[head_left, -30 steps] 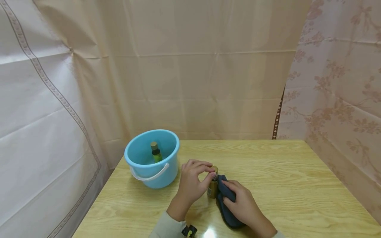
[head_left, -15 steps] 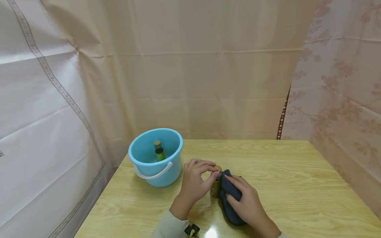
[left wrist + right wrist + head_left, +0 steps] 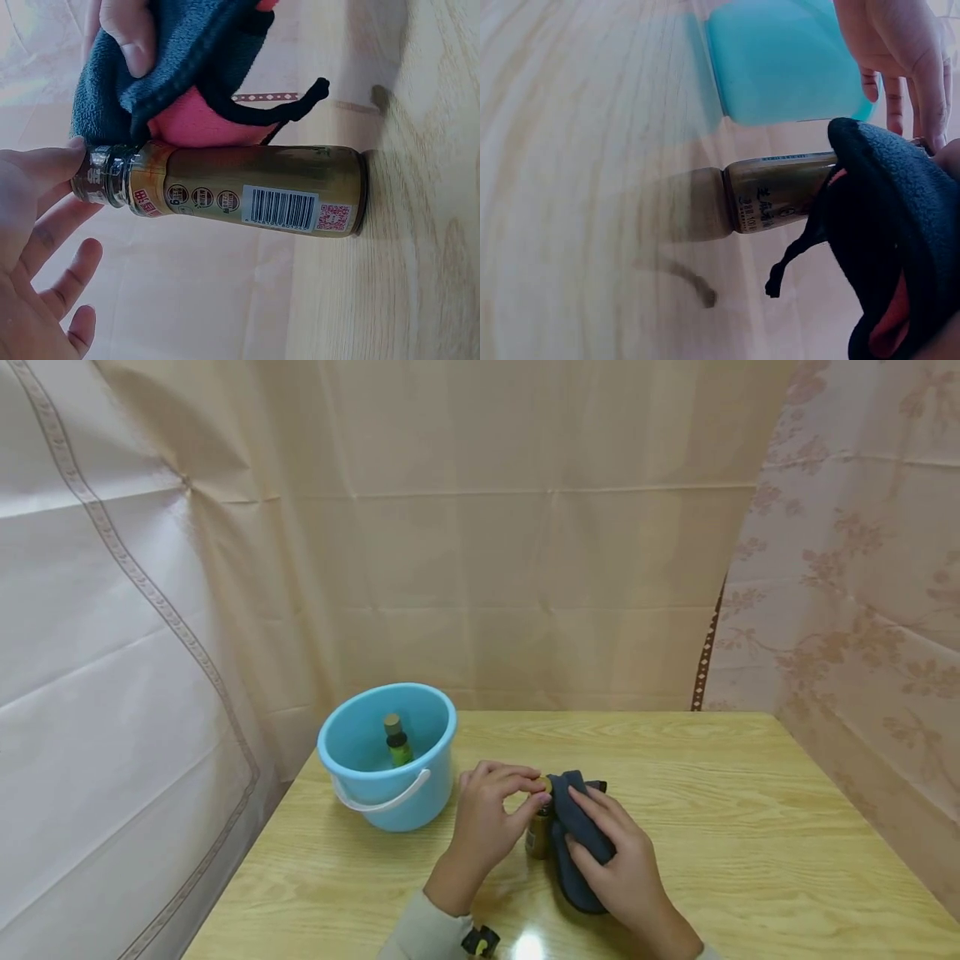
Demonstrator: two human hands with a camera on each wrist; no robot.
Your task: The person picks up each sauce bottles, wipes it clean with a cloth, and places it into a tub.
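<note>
On the pale wood-grain desk (image 3: 712, 793), a small brown glass bottle with a gold label (image 3: 537, 835) stands upright near the middle of the near half, well in from every edge. The left hand (image 3: 487, 822) pinches its cap between curled fingers (image 3: 45, 169). The right hand (image 3: 618, 868) presses a dark blue fleece cloth with a pink lining (image 3: 573, 843) against the bottle's 3 o'clock side, its fingers curled over the cloth; a black drawstring (image 3: 289, 112) hangs from it. Bare desk lies open from 12 to 4 o'clock of the bottle. At 10 o'clock, near the left hand, stands a light blue plastic bucket with a white handle (image 3: 408, 802) beside the desk's left edge, holding a green bottle with a tan cap (image 3: 395, 745). Beige curtains (image 3: 525, 527) close in the far and side edges. The brown bottle's cap is mostly hidden by fingers and cloth.
</note>
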